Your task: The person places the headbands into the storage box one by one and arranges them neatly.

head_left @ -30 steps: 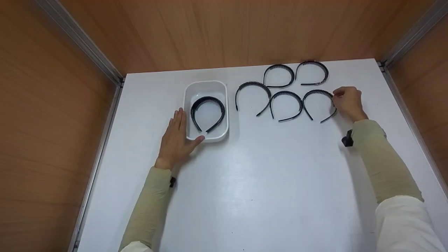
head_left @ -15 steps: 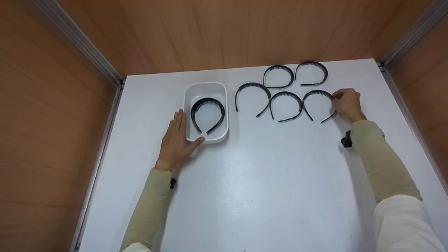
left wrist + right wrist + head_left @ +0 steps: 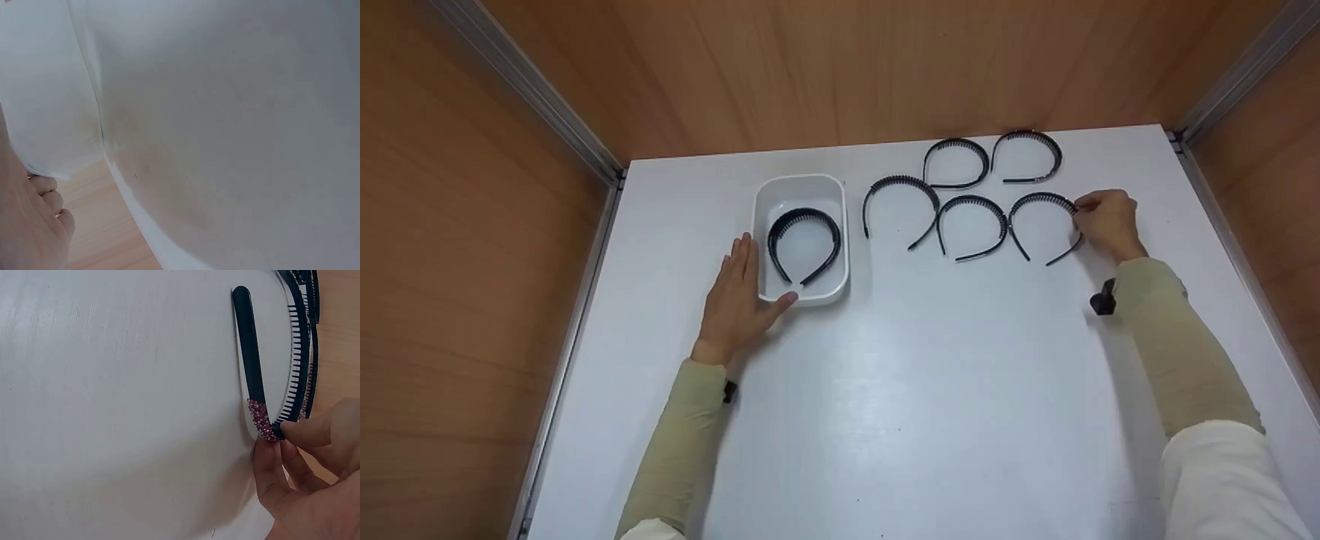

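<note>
A white plastic tub (image 3: 840, 281) stands left of centre, with black toothed headbands (image 3: 837, 225) nested inside it. Against the tub's left side and near corner lies my left hand (image 3: 731, 311), fingers straight and thumb spread along the front. In the left wrist view that hand (image 3: 31, 225) shows at the tub's white wall (image 3: 50, 84). On the right, my right hand (image 3: 1108, 221) pinches the right side of a black headband (image 3: 1039, 196) lying on the table. The right wrist view shows thumb and fingers on this headband (image 3: 247, 343) beside a patch of pink stones.
Several more black headbands lie at the back right: one headband (image 3: 901, 180) nearest the tub, one headband (image 3: 971, 199) beside the pinched one, and a headband (image 3: 956, 142) and a headband (image 3: 1027, 135) along the back edge. Wooden panels (image 3: 840, 75) enclose the white table (image 3: 900, 397).
The near end of the pinched headband has shifted very slightly. Both hands otherwise keep their places.
</note>
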`<state>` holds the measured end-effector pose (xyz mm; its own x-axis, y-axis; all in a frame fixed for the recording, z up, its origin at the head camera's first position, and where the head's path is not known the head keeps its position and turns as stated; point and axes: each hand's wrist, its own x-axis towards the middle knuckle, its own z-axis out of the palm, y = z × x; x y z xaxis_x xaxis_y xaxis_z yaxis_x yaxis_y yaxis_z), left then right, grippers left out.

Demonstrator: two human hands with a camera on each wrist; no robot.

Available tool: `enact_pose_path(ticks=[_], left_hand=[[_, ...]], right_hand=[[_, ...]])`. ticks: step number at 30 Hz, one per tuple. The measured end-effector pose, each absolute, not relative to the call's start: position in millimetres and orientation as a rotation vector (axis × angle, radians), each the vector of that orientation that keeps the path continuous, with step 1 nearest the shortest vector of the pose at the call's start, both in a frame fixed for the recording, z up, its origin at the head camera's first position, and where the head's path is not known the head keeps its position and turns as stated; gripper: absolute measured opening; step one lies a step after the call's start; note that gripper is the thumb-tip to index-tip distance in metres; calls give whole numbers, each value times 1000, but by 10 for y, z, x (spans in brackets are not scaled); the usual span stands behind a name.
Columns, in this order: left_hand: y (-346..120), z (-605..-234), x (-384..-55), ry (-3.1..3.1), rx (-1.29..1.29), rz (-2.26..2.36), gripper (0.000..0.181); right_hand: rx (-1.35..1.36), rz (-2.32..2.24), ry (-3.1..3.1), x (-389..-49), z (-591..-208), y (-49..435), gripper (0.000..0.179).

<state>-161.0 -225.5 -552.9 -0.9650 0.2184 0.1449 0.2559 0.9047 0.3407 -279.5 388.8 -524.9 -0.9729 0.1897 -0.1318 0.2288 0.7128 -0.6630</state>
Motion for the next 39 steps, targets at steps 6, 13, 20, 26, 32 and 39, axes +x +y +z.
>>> enact_pose_path(ticks=[6,13,20,26,32,39], left_hand=[[-2250,-5529,-1601,-2971,-372,-561,117],[-2252,-5520,-1607,-2954,-386,-568,116],[-2258,-5523,-1608,-2953,-386,-556,118],[-2253,-5509,-1598,-2950,-382,-563,117],[-2248,-5507,-1608,-2951,-385,-563,116],[-2248,-5512,-1615,-2970,-378,-559,116]], right_hand=[[373,-1160,2812,-2787,-5237,3941,35],[401,-1227,2774,-2796,-5231,3972,34],[408,-1227,2768,-2779,-5182,3982,34],[417,-1228,2776,-2759,-5101,3973,35],[460,-1313,2695,-2762,-5050,3989,37],[467,-1342,2670,-2749,-5009,3984,39]])
